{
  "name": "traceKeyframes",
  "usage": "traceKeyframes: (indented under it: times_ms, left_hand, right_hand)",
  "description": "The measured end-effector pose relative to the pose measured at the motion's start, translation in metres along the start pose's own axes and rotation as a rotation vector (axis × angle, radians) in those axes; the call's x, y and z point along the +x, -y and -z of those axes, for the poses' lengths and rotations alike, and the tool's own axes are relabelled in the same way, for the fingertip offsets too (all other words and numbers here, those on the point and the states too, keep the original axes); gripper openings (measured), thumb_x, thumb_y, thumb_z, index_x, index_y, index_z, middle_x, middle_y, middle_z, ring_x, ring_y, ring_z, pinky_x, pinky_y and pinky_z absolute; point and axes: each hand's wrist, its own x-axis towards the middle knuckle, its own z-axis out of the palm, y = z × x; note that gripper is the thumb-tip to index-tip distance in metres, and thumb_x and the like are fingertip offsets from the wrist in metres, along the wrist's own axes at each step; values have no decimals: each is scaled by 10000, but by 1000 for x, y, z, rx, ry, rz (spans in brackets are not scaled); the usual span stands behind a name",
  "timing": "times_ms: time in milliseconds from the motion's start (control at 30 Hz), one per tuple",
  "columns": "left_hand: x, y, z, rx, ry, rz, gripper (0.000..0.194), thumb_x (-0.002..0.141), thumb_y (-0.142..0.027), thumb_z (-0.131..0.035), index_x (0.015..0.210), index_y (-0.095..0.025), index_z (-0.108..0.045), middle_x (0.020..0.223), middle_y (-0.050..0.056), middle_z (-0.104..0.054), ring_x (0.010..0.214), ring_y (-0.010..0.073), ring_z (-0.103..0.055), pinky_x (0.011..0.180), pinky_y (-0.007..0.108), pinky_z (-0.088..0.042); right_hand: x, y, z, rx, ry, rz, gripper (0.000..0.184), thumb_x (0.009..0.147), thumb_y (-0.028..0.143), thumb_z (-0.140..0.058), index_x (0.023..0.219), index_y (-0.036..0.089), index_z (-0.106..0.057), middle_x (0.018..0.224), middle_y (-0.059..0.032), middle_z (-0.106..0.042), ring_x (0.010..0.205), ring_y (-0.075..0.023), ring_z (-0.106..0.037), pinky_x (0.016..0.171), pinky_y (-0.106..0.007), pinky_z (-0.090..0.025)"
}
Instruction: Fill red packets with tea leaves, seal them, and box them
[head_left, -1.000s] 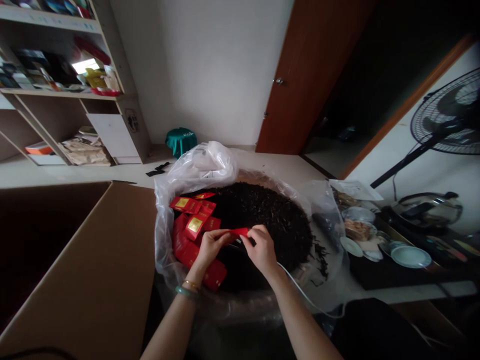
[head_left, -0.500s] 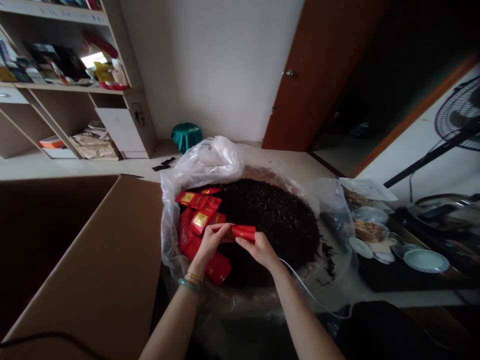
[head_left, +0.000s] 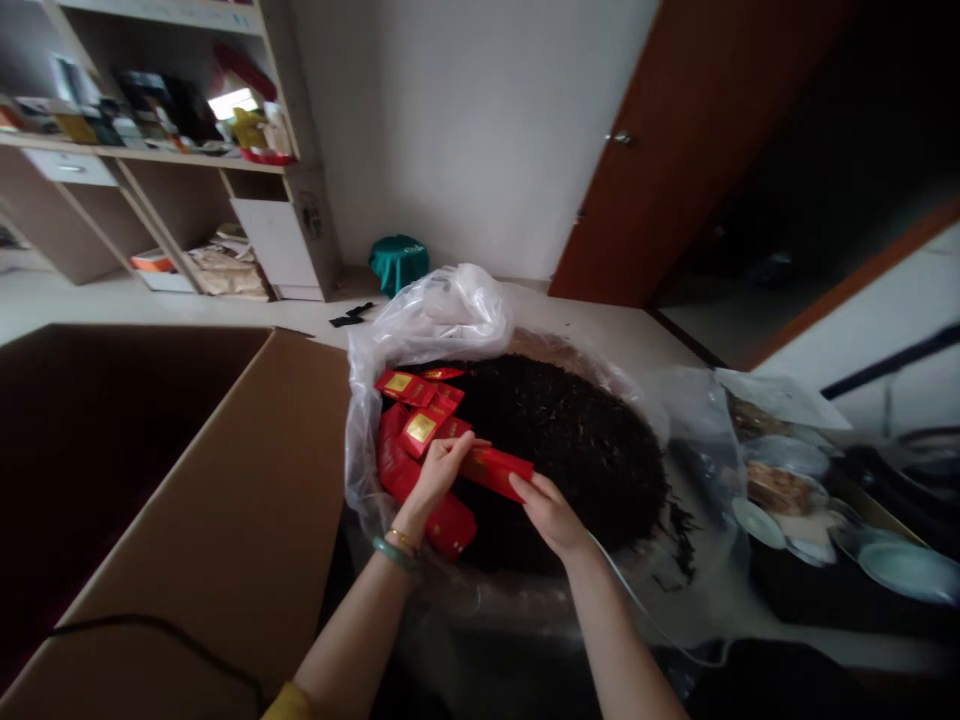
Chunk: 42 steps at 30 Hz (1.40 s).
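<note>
Holding a long flat shiny red packet between them, the two hands are over the big heap of loose dark dry leaves. The packet's long side runs from the left hand across to the right hand, and its right end tips down a bit. Both hands touch it, so neither one is nearer. The left hand is closed on the left end, though its fingertips are partly hidden. The right hand pinches the lower right corner, with its thumb on top. Close by the left hand, on the left side of the heap, is a messy pile of red packets with gold squares. The right hand is farther from that pile. A big clear crinkly plastic bag goes around the leaves, and a tall brown cardboard box stands to the left. Half a second ago, the packet was nearly level and looked thinner; now it slants and shows more of its wide face. The left hand sits higher than the right now, and the view has turned toward the left.
</note>
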Motion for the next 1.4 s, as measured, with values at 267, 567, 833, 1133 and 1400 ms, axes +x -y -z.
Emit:
traceKeyframes:
  times_ms: [267,567,833,1133,1400]
  left_hand:
    - [-30,-8,-9,316,-233,-360,384,856,-346,-539,1158,-144,-664,1005,98,-727,923,291,-664,804,374,-518]
    - [-35,3,-17,1184,134,-686,747,745,-254,-645,1432,-199,-358,1453,119,-430,1397,325,-276,1117,509,-200]
    - [-14,14,-11,1233,-10,-670,581,770,-242,-657,1323,-191,-485,1330,129,-559,1188,332,-478,925,485,-389]
    - [-9,20,-8,1186,-48,-815,513,727,-175,-676,1230,-165,-578,1212,91,-642,1085,282,-528,959,406,-445]
    - [-7,18,-8,1310,-61,-785,536,721,-230,-715,1233,-172,-568,1176,83,-653,1051,294,-533,927,410,-470]
  right_hand:
    - [0,-14,17,126,42,-214,539,793,648,-525,1082,227,-699,1155,-124,-683,1209,-316,-542,1037,-511,-402]
    - [15,-8,10,96,61,-131,602,765,711,-513,1057,218,-698,1169,-93,-678,1192,-286,-552,1048,-495,-388]
    - [25,18,-3,-136,118,-21,641,851,693,-374,1022,164,-693,967,-66,-728,977,-230,-651,981,-424,-445]
    - [28,30,0,-111,233,-23,666,796,738,-408,917,160,-716,874,-33,-724,920,-208,-646,994,-398,-420]
    - [33,15,-3,78,150,-104,640,783,726,-467,904,144,-704,862,-35,-710,883,-193,-628,966,-353,-399]
